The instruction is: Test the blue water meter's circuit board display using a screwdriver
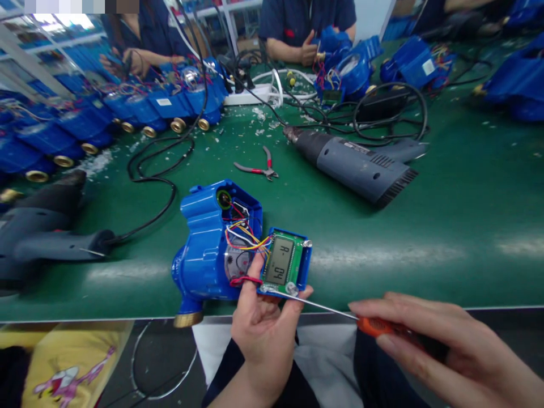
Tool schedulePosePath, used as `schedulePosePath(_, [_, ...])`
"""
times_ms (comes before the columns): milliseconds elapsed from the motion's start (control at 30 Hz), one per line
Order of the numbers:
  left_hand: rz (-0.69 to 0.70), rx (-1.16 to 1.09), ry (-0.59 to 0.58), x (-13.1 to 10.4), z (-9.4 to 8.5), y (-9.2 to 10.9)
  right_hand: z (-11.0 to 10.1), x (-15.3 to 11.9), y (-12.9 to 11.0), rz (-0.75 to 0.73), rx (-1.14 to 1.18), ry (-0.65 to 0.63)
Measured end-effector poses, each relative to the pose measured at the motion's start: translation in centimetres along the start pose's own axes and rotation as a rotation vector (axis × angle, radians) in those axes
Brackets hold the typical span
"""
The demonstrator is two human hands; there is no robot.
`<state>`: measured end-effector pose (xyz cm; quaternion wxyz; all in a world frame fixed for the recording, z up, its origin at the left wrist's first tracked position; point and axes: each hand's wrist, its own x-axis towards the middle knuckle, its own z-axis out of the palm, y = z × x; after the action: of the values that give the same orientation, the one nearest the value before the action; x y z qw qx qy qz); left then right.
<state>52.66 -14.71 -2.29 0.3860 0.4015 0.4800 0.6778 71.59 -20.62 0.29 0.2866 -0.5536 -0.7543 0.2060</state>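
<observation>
My left hand [266, 326] holds a display module [280, 260], a green circuit board with an LCD in a blue frame, at the front edge of the green table. Colored wires join the module to an open blue meter housing [204, 243] just left of it, which has a brass fitting at its lower end. In my right hand [446, 340] is a screwdriver [378, 327] with an orange handle. Its thin shaft reaches left to the lower edge of the module, where clear blobs sit at the corners; the exact tip contact is hard to make out.
Cutting pliers [262, 169] lie behind the housing. A grey heat gun [357, 164] rests at right, another [51, 226] at left. Blue meters [157, 107] line the back left. Black cables and a white power strip [250, 95] cross the green table [238, 141]. People sit opposite.
</observation>
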Motion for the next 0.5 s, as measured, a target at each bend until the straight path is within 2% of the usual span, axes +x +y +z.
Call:
schedulePosePath(167, [-0.024,0.024,0.036,-0.1,-0.1,-0.3,1.4,-1.0,-0.4,0.014,-0.061,0.112])
schedulePosePath(333, [0.030,0.067,0.041,-0.3,-0.3,-0.6,1.6,-0.5,-1.0,-0.050,0.100,0.088])
schedulePosePath(500, [0.021,0.097,0.037,-0.4,-0.3,-0.6,2.2,-1.3,-1.2,-0.023,0.073,0.100])
